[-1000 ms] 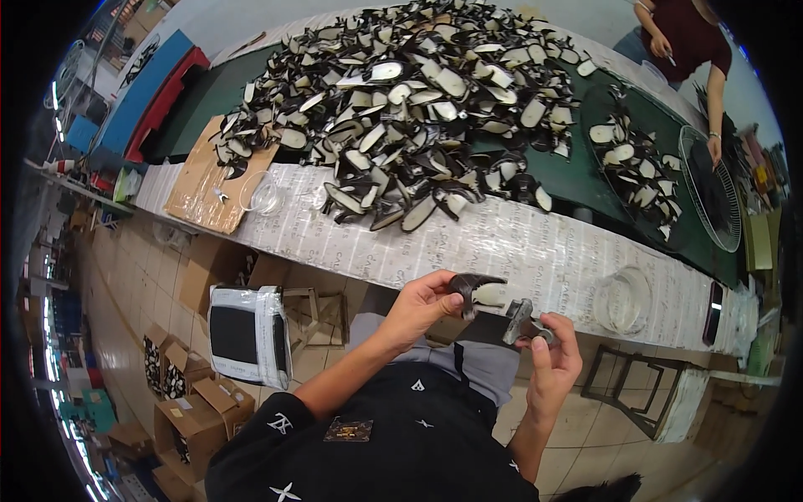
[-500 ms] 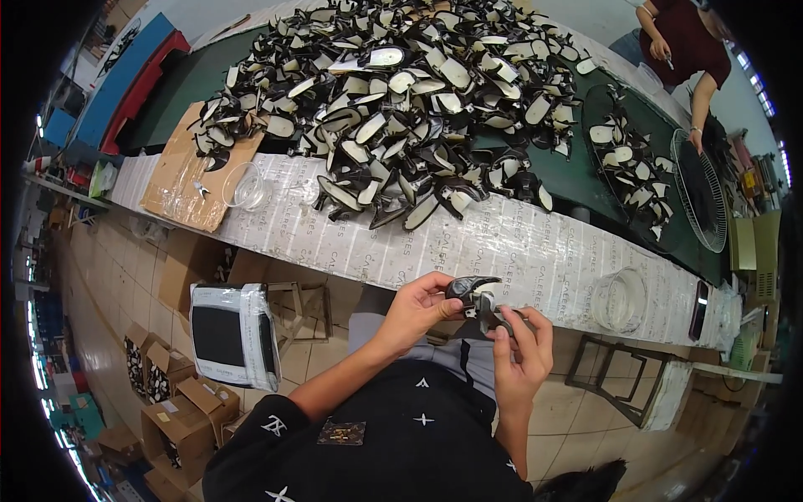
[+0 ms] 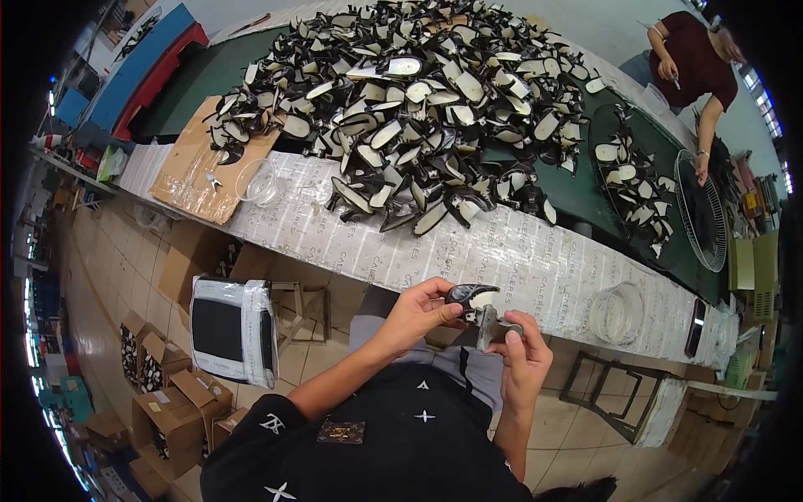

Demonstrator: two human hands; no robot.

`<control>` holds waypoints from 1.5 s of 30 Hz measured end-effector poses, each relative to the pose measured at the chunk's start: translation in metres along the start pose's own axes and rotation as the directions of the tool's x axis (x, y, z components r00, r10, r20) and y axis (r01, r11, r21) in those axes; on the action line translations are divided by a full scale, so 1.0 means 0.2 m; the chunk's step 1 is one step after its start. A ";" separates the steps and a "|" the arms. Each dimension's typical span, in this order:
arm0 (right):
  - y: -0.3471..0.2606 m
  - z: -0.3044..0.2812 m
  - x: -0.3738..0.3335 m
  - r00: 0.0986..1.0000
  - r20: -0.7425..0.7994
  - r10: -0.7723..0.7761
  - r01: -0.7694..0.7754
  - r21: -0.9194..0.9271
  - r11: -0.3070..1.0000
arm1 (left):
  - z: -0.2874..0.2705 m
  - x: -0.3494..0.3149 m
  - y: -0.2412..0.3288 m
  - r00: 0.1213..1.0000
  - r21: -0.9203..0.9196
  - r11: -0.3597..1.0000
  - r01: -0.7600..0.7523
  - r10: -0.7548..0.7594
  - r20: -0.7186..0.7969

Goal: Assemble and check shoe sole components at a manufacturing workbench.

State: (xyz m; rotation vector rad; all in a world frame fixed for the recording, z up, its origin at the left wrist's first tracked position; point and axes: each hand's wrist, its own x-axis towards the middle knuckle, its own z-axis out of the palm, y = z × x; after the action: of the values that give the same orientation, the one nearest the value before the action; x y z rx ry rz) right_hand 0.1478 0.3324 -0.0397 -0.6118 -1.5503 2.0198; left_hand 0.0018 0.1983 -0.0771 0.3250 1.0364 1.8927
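My left hand [image 3: 416, 311] grips a black high-heeled shoe [image 3: 469, 294] with a pale insole, held in front of my chest below the table's edge. Close beside it, my right hand [image 3: 523, 356] holds a small grey tool [image 3: 488, 325] whose tip touches the shoe. A large heap of the same black shoes [image 3: 418, 109] covers the table ahead of me.
The long table [image 3: 535, 259] has a printed paper strip along its near edge, with two clear round containers [image 3: 617, 311] [image 3: 258, 181] and a sheet of cardboard [image 3: 201, 167]. Another person [image 3: 694, 67] works at the far right. Cardboard boxes [image 3: 159, 402] and a wrapped stool [image 3: 230, 330] stand on the floor.
My right hand has moved left, in toward the shoe, so both hands are now close together. The view has shifted slightly.
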 end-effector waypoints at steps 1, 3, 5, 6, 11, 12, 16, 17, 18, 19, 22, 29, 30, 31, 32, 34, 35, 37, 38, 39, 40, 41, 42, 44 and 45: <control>0.00 -0.01 0.00 1.000 -0.015 0.024 -0.023 0.071 0.997 | 0.00 0.01 0.00 1.000 -0.003 1.000 -0.002 0.002 0.003; 0.00 -0.04 0.00 0.998 -0.005 0.059 -0.058 0.136 0.989 | 0.01 0.00 0.00 1.000 0.000 1.000 -0.010 0.010 -0.013; 0.00 -0.05 -0.01 0.995 0.006 0.095 -0.094 0.200 0.975 | 0.02 0.00 -0.01 0.999 0.002 1.000 -0.015 0.015 -0.028; 0.01 -0.05 0.00 0.999 -0.044 0.005 -0.003 0.053 0.999 | 0.01 0.00 -0.01 1.000 0.004 1.000 -0.014 0.014 -0.025; -0.01 -0.03 0.01 0.970 -0.039 -0.240 0.206 -0.391 0.897 | 0.01 0.01 -0.04 1.000 0.017 1.000 0.010 -0.010 -0.025; -0.02 -0.02 0.01 0.969 -0.021 -0.247 0.211 -0.450 0.868 | 0.01 0.00 -0.04 1.000 0.014 1.000 0.005 -0.005 -0.012; -0.01 -0.04 0.00 0.932 0.141 -0.334 0.341 -0.653 0.677 | 0.04 0.01 -0.03 1.000 0.009 1.000 0.019 -0.019 -0.009; -0.01 -0.03 0.00 0.933 0.139 -0.333 0.339 -0.652 0.678 | 0.04 0.01 -0.03 1.000 0.011 1.000 0.021 -0.021 -0.009; -0.01 -0.03 0.00 0.925 0.141 -0.354 0.352 -0.669 0.654 | 0.05 0.01 -0.04 1.000 0.020 1.000 0.020 -0.020 -0.011; -0.01 -0.03 0.00 0.916 0.143 -0.374 0.364 -0.686 0.630 | 0.05 0.01 -0.04 1.000 0.030 0.999 0.019 -0.019 -0.013; -0.01 -0.02 0.00 0.908 0.119 -0.402 0.356 -0.724 0.590 | 0.04 0.00 -0.05 1.000 0.025 1.000 0.011 -0.010 -0.009; -0.02 -0.01 -0.01 0.901 0.037 -0.432 0.300 -0.772 0.560 | 0.06 0.01 -0.06 1.000 0.075 0.997 0.021 -0.020 -0.005; -0.02 -0.01 -0.02 0.897 0.031 -0.440 0.292 -0.790 0.539 | 0.06 0.01 -0.06 1.000 0.083 0.996 0.027 -0.026 -0.007; -0.02 -0.02 -0.02 0.894 0.026 -0.448 0.283 -0.807 0.519 | 0.06 0.01 -0.06 0.999 0.091 0.995 0.032 -0.032 -0.008; -0.03 -0.02 -0.02 0.892 0.022 -0.451 0.282 -0.807 0.519 | 0.06 0.01 -0.06 0.999 0.093 0.995 0.033 -0.033 -0.004; -0.04 -0.04 -0.03 0.915 -0.033 -0.402 0.229 -0.778 0.586 | 0.05 0.01 -0.07 0.999 0.064 0.997 0.045 -0.044 -0.011; -0.04 -0.05 -0.03 0.914 -0.037 -0.404 0.227 -0.778 0.586 | 0.04 0.01 -0.07 0.999 0.066 0.997 0.046 -0.046 -0.008; -0.05 -0.07 -0.03 0.930 -0.133 -0.341 0.180 -0.646 0.742 | 0.03 0.01 -0.07 0.998 -0.001 0.998 0.067 -0.067 0.004; -0.06 -0.08 -0.03 0.930 -0.135 -0.343 0.180 -0.644 0.743 | 0.03 0.01 -0.07 0.998 0.001 0.998 0.067 -0.067 0.005; -0.07 -0.09 -0.03 0.938 -0.187 -0.292 0.153 -0.535 0.831 | 0.02 0.02 -0.07 0.996 -0.035 0.996 0.088 -0.088 -0.002; -0.08 -0.10 -0.03 0.944 -0.230 -0.235 0.123 -0.413 0.902 | 0.02 0.02 -0.07 0.994 -0.071 0.992 0.108 -0.109 -0.009; -0.09 -0.11 -0.03 0.950 -0.221 -0.219 0.122 -0.383 0.916 | 0.02 0.02 -0.06 0.994 -0.070 0.992 0.109 -0.110 -0.008; -0.09 -0.12 -0.02 0.950 -0.222 -0.219 0.122 -0.382 0.916 | 0.02 0.02 -0.06 0.992 -0.097 0.988 0.121 -0.123 -0.009; -0.08 -0.13 -0.02 0.966 -0.178 -0.185 0.133 -0.270 0.954 | 0.02 0.02 -0.06 0.991 -0.123 0.983 0.134 -0.136 -0.010; -0.09 -0.13 -0.02 0.967 -0.177 -0.184 0.133 -0.269 0.954 | 0.01 0.03 -0.06 0.991 -0.129 0.982 0.134 -0.136 -0.008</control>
State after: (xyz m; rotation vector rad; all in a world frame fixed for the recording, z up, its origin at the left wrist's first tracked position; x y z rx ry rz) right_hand 0.1690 0.3527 -0.0285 -0.7387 -1.6904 1.5996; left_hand 0.0078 0.2065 -0.0859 0.1601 0.9195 1.8316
